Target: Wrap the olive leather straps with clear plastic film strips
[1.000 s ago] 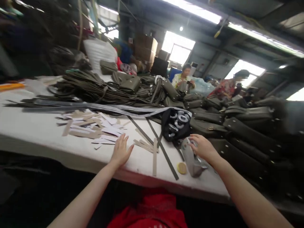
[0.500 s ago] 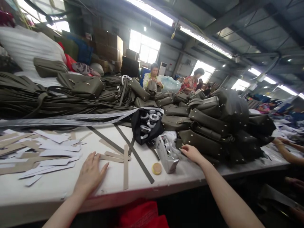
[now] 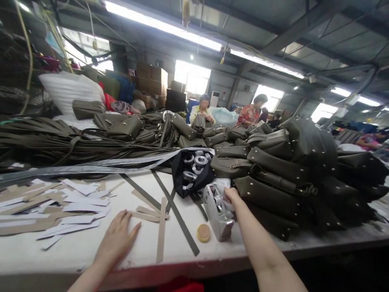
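My left hand lies palm down on the white tabletop, fingers spread, its fingertips beside some beige strips. My right hand is at the right side of a grey tape dispenser, by a clear plastic bag. Its fingers are bent and partly hidden, so what they hold is unclear. A round yellow-rimmed disc sits left of the dispenser. Behind it, a black bag holds several tape rolls. Long dark strips cross the table between my hands.
Dark olive bags are heaped on the right. White and beige strips lie scattered at the left, with a mass of dark straps behind them. Two people are across the table among more bags.
My right hand has moved left from the bag pile to the dispenser's side, its fingers now more bent. My left hand stays flat. The camera view has shifted.
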Demonstrator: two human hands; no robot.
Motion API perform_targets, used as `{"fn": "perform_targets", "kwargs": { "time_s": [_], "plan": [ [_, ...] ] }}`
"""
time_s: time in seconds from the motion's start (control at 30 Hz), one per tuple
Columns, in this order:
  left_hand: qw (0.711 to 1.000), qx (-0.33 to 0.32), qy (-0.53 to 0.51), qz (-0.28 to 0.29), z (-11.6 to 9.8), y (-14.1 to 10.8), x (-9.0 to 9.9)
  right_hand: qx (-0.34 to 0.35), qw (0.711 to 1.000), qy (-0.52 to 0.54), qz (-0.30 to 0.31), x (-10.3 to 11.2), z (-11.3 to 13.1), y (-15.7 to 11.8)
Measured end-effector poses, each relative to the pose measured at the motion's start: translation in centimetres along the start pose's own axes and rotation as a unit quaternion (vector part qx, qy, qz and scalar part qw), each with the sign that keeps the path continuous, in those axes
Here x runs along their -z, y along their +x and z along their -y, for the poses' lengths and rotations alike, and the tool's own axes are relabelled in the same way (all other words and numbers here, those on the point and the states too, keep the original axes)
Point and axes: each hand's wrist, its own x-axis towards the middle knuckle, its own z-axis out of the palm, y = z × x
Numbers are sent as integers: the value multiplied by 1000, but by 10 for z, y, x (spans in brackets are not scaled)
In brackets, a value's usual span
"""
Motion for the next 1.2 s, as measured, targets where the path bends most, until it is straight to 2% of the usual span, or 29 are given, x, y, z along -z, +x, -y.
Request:
{"fn": "perform_targets", "kwargs": {
  "time_s": [0.1,0.2,0.4,0.63,0.97,1.1,1.2],
  "plan": [
    [1000,5,-1,6,-1,0,1,-28,999,11,18,-5,5,4],
    [1000,6,1,2,0,0,2,-22,1000,11,6,-5,10,6],
    [1000,-3,-7,-17,2,-1,-1,45,996,-50,-65,6,12,3],
    [1000,-4,-12,-20,4,-1,-3,137,968,-156,-140,4,10,-15],
    [999,-16,-21,-33,8,0,-7,187,944,-239,-132,3,18,-13],
    [999,-12,-31,-37,8,0,-6,175,952,-221,-119,1,24,-8],
    [998,-13,-32,-50,7,-1,-5,171,964,-175,-104,10,39,4]
  ]
}}
